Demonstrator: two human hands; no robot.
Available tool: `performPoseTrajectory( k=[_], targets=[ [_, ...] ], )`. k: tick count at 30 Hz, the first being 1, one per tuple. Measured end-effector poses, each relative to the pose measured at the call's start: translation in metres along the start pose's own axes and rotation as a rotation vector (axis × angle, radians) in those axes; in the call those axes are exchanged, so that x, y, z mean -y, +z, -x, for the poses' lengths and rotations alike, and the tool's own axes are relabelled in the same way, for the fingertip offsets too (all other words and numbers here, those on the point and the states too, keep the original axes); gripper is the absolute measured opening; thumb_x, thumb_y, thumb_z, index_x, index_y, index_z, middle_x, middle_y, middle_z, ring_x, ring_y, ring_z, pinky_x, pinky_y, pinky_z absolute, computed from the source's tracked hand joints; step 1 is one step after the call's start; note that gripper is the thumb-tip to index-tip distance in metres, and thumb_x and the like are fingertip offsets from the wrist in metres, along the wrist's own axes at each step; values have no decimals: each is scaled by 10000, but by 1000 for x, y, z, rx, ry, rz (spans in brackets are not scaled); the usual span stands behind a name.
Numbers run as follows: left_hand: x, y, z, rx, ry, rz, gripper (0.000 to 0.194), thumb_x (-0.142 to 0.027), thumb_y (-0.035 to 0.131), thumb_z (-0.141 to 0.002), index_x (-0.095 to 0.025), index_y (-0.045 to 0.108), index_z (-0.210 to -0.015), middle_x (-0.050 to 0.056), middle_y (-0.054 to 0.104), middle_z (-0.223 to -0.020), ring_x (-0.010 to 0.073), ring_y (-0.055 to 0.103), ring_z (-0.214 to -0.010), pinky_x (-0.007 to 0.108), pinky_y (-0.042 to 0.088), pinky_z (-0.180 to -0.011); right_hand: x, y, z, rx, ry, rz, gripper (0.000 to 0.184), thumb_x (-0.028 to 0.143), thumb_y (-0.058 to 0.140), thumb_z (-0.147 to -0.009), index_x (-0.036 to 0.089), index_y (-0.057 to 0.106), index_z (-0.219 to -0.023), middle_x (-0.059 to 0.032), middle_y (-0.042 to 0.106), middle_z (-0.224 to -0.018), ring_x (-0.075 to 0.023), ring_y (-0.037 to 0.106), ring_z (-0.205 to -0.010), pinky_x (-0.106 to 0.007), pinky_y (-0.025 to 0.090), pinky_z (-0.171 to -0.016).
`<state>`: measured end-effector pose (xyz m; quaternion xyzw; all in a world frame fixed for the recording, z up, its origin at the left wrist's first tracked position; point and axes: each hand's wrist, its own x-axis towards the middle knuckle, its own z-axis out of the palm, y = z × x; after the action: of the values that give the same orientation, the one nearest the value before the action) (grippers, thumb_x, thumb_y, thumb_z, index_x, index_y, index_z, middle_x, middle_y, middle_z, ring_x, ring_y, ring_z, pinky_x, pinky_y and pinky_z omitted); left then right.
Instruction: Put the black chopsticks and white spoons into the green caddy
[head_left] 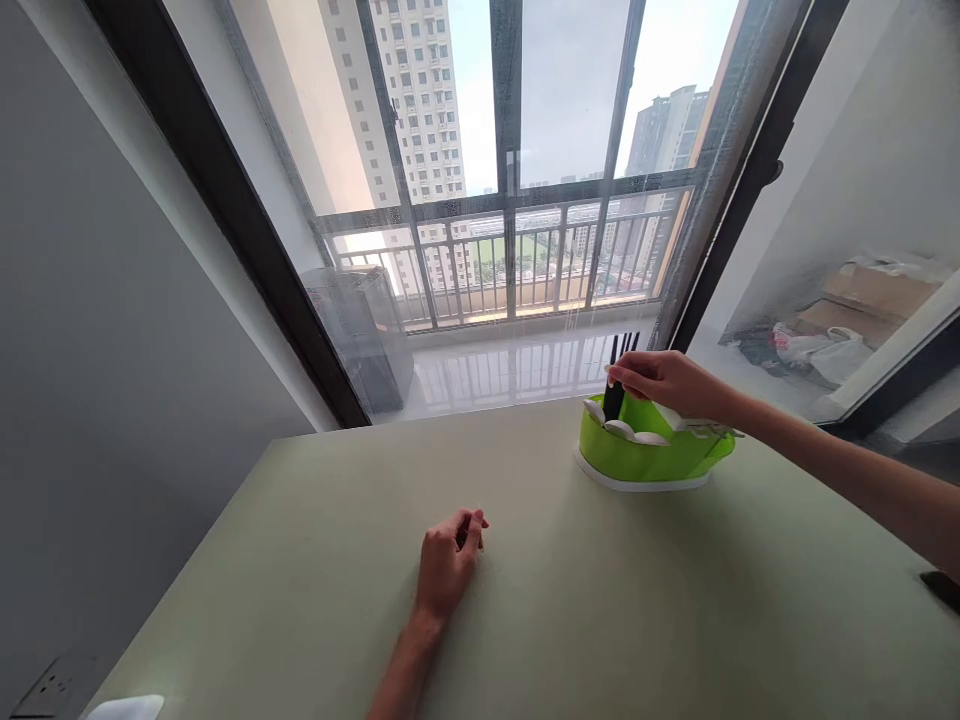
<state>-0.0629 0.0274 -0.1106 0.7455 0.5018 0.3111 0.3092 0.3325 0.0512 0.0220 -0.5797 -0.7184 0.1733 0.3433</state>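
Observation:
My right hand (660, 382) reaches over a bright green container (645, 462) with a white base, near the table's far edge. Its fingers are pinched on a black pronged utensil (613, 402). Several dark prongs rise above the knuckles, while the lower part goes down inside the container; the hand covers the middle. White rounded pieces (619, 428) line the container's front rim. Loosely curled into a fist, my left hand (448, 562) rests on the table to the left, apart from the container, with nothing visible in it.
The pale green table (525, 620) runs up to a glass window (510, 300). A white object (127, 708) lies at its lower left corner, and a dark object (941, 590) near its right edge. A grey wall (112, 350) stands on the left.

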Motion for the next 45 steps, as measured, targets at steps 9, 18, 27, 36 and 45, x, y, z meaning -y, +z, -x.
performPoseTrajectory(
  k=[9,18,27,36,45],
  targets=[
    [-2,-2,0,-11,10,-7,476,-542,431,-1001,-199,697,-804,-18,611,-618,132,541,-546,246,383,-582,-45,-37,1,-60,147,-100,493,658,586,-917,187,669,-794,5,540,-542,-114,419,-488,-310,305,-514],
    [-2,0,-1,-9,8,-17,492,-558,422,-999,-199,701,-810,-16,610,-618,135,531,-538,250,390,-584,6,-22,21,-206,129,-74,499,672,558,-930,217,664,-756,17,536,-528,-121,432,-473,-287,330,-499],
    [-3,-1,-1,-5,3,-27,510,-578,407,-996,-202,702,-817,-8,609,-616,141,520,-532,247,381,-559,55,76,77,92,-16,-106,511,587,457,-1007,219,642,-705,10,570,-535,-133,509,-491,-267,398,-530],
    [-4,-1,-1,-8,5,-30,481,-538,428,-1003,-194,701,-807,-16,598,-610,127,511,-525,237,374,-559,13,161,102,155,287,-521,530,660,481,-959,202,589,-717,53,467,-520,-115,395,-472,-254,305,-495],
    [-4,-1,-2,2,-1,-40,496,-557,426,-1001,-195,711,-817,-13,604,-625,128,513,-532,239,375,-558,4,171,109,44,331,-553,534,671,487,-948,207,587,-705,61,419,-512,-121,348,-482,-265,282,-502]
  ],
)
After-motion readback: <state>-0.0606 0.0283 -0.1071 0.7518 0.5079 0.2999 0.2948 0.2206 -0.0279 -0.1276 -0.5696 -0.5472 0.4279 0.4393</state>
